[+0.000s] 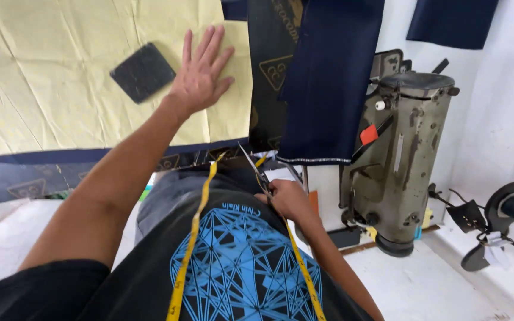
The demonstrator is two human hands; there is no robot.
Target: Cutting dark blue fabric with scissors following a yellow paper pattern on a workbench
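The left hand [200, 74] lies flat with fingers spread on the yellow paper [60, 89], its grip open and holding nothing; the paper is already spread over the table [7, 238], creased but lying flat. Just left of that hand, apart from it, a dark square patch [143, 72] sits on the paper. The right hand [287, 199] is pulled in near the body, its grip closed around scissors [256, 169] whose blades point up and away, not touching paper or cloth. No cut shows in the paper, so by my judgement laying out is done and cutting remains. Navy cloth [328, 77] hangs beyond the scissors, with a sewing machine [403, 160] to their right. A yellow tape [194, 232] hangs around the neck.
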